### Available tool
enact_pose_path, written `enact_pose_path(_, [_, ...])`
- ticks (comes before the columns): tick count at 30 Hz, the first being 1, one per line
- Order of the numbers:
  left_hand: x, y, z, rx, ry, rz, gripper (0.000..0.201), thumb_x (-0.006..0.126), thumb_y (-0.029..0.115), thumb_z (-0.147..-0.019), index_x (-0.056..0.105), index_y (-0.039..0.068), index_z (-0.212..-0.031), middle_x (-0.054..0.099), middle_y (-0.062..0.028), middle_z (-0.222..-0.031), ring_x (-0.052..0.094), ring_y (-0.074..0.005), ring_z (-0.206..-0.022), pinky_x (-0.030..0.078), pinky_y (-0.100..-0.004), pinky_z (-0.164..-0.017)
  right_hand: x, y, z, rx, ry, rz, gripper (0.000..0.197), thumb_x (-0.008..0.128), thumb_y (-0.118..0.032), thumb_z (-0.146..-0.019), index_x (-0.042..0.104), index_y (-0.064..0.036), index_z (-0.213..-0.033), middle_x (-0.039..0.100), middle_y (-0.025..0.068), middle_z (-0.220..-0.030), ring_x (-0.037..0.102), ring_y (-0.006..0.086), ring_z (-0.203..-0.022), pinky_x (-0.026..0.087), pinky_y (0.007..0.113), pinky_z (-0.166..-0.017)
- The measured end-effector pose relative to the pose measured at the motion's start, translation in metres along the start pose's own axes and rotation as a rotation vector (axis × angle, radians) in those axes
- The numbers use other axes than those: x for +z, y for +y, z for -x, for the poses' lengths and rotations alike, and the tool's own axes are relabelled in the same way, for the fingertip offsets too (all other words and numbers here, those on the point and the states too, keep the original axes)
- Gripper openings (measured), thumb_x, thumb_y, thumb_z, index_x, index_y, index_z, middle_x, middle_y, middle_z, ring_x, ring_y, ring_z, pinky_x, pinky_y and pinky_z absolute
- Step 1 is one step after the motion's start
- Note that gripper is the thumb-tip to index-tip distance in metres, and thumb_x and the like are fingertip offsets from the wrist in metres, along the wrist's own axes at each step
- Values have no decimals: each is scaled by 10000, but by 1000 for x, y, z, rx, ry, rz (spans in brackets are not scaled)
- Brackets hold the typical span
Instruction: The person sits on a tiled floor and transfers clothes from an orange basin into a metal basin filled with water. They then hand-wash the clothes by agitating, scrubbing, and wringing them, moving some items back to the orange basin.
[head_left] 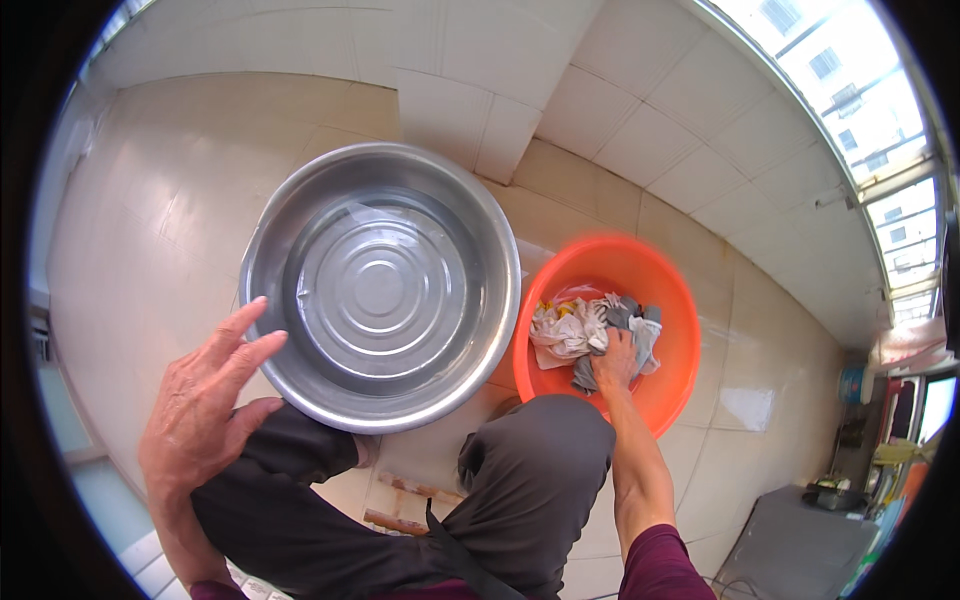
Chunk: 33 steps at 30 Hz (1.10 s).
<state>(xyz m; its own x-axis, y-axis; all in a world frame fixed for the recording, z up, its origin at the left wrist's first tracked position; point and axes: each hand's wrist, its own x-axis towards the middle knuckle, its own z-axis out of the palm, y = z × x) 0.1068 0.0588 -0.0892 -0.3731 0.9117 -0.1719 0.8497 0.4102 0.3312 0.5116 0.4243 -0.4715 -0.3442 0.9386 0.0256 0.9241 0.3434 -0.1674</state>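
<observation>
A large round metal basin stands on the floor before me, and clear water seems to lie in its bottom. Over its near left rim hovers my left hand, open, with the fingers apart and nothing in them. To the right is an orange plastic basin with a small heap of laundry in it. A white cloth with a bit of yellow makes up the heap's left part. My right hand reaches down into the basin, its fingers closed on a grey cloth; the fingertips are partly hidden.
My knees come close to both basins. Under me shows a low stool's wooden bars. A tiled wall and a jutting wall corner bound the far side. At the lower right stands a grey cabinet with kitchen things nearby.
</observation>
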Motion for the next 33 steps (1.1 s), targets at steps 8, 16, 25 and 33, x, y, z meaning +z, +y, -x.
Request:
enact_pose_path(8, [-6, -9, 23, 77, -77, -61, 559, 814, 166, -895, 601, 122, -1410, 554, -143, -1536, 613, -337, -1309, 500, -450, -1079, -82, 49, -17, 77, 398, -462, 500, 837, -92, -741, 660, -18, -1202, 647, 165, -1137, 642, 375, -1097, 524, 473, -947])
enact_pose_path(16, [-10, -17, 41, 106, -53, -11, 527, 784, 202, -927, 597, 110, -1410, 605, -133, -1468, 607, -322, -1311, 467, -443, -1113, -248, 3, -26, -36, 586, -1015, 390, 751, 12, -934, 673, 6, -1316, 717, 62, -1223, 672, 165, -1081, 554, 338, -948])
enact_pose_path(25, [-13, -27, 48, 168, -16, -31, 498, 780, 207, -921, 611, 54, -1363, 688, -117, -1267, 665, -312, -1170, 527, -427, -1002, -366, -157, -11, -151, 528, -1511, 453, 717, -129, -1011, 595, -1, -1429, 696, 115, -1317, 707, 236, -1128, 599, 369, -944])
enact_pose_path(33, [-21, -23, 46, 23, -87, -19, 523, 804, 202, -890, 622, 48, -1355, 715, -150, -1259, 672, -332, -1174, 523, -440, -1005, -285, -306, -17, -275, -90, -1789, 360, 728, -165, -1016, 644, -66, -1352, 714, 65, -1243, 709, 195, -1086, 615, 372, -904])
